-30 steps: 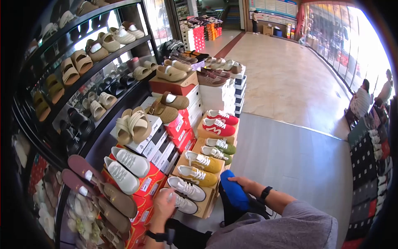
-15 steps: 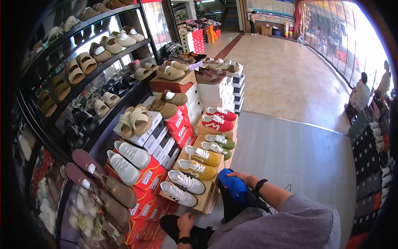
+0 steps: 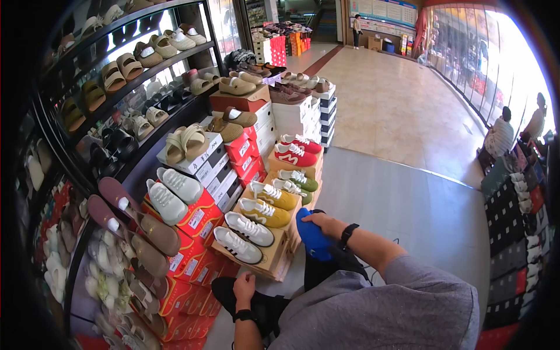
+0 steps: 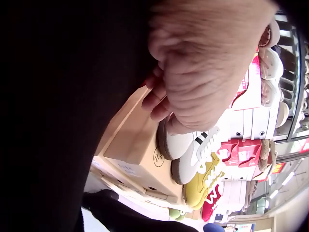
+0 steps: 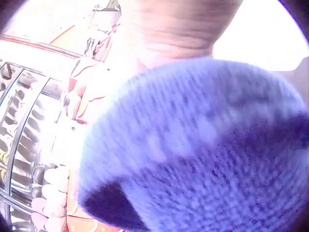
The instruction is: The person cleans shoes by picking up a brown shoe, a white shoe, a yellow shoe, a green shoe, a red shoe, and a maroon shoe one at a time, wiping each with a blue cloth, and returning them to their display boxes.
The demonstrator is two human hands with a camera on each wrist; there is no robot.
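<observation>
In the head view my right hand (image 3: 324, 223) grips a blue fuzzy cloth (image 3: 312, 236), thumb on top, over my lap. The cloth's folded pile (image 5: 193, 145) fills much of the right wrist view, and the fingers behind it are hidden. My left hand (image 3: 244, 287) is low over my dark-clad leg, fingers loosely curled, holding nothing. White sneakers (image 3: 236, 245) with dark stripes sit just ahead of it on a tan shoe box (image 3: 274, 254). The left wrist view shows the loose fingers (image 4: 154, 99) close to these sneakers.
Yellow sneakers (image 3: 262, 213), green sneakers (image 3: 296, 185) and red sneakers (image 3: 297, 151) line up behind on boxes. Pale sneakers (image 3: 166, 201) top stacked red boxes (image 3: 195, 245) to the left. A tall shoe rack (image 3: 128, 99) stands at the far left. Dark boxes (image 3: 501, 233) line the right side.
My left hand has moved from the white sneakers back and down to my leg. The right hand keeps hold of the blue cloth beside the boxes. The head view has shifted slightly.
</observation>
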